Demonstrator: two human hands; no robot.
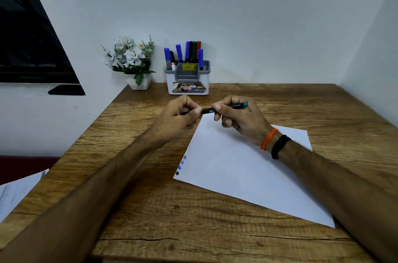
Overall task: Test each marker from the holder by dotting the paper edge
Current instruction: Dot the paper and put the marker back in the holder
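A black marker [207, 110] with a teal end lies level between both hands, above the far corner of the white paper [237, 168]. My left hand [181, 115] grips its left end. My right hand [239, 116] grips the barrel near the teal end. Several blue and dark dots [180, 165] mark the paper's left edge. The grey and white holder [187, 81] stands at the back of the table with several blue, black, green and red markers [189, 52] upright in it.
A white pot of artificial flowers [133, 62] stands left of the holder. The wooden table [150, 209] meets walls at the back and right. Loose papers [17, 189] lie off its left edge. A dark window [28, 36] fills the upper left.
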